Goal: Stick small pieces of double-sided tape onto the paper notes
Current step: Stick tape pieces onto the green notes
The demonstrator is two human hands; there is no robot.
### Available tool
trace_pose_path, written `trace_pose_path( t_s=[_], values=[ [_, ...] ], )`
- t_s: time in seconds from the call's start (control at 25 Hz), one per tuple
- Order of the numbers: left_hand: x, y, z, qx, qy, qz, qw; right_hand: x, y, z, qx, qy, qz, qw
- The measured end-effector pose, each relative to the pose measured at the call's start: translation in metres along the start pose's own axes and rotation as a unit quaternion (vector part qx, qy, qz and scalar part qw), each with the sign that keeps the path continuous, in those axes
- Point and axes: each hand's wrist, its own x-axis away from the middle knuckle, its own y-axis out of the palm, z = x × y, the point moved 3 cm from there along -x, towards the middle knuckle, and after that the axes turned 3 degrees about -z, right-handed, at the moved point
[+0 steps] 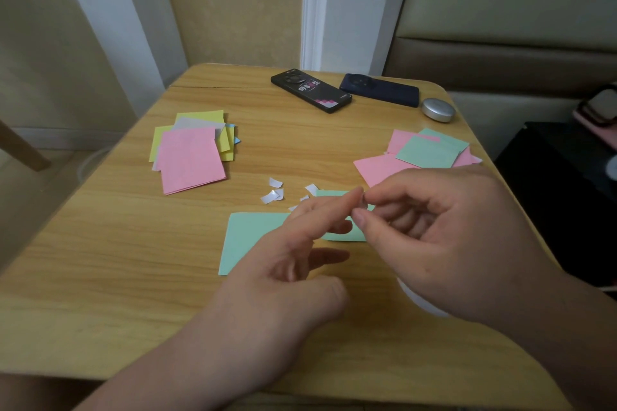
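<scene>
Hands meet low over the near middle of the desk (pixel 110 243). The right hand (pixel 447 243) has its thumb and forefinger curled together, pinching a tiny pale tape bit (pixel 363 207) that is hard to make out. Its other fingers (pixel 400 220) are loosely bent beneath. The left hand (pixel 293 274) is released: its forefinger stretches forward until the tip touches that same pinch, the remaining fingers are spread and relaxed, and the thumb lies well apart, holding nothing.

Directly beneath both hands a green note (pixel 247 237) lies flat on the desk, its right part hidden by the fingers. Just beyond it, several white curled scraps (pixel 274 194) are scattered on the wood.

At the far left sits a loose stack of notes (pixel 190 157), pink on top with yellow, grey and a blue edge showing under it. At the far right is a second pile (pixel 427 152), with green notes lying on pink ones, its near edge close to the right hand.

Along the back edge a black phone (pixel 310 90) and a dark blue phone (pixel 380 90) lie face down side by side, with a small silver case (pixel 437 109) just to their right. A white object (pixel 417 300) shows under the right hand, mostly hidden; what it is cannot be told.
</scene>
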Motion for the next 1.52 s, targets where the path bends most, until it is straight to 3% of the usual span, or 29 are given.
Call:
trace_pose_path(
  t_s=[1.52],
  values=[
    [0.000,-0.004,0.012,-0.057,-0.002,0.019,0.998,-0.001,-0.002,0.000,-0.043,0.043,-0.016,0.998]
  ],
)
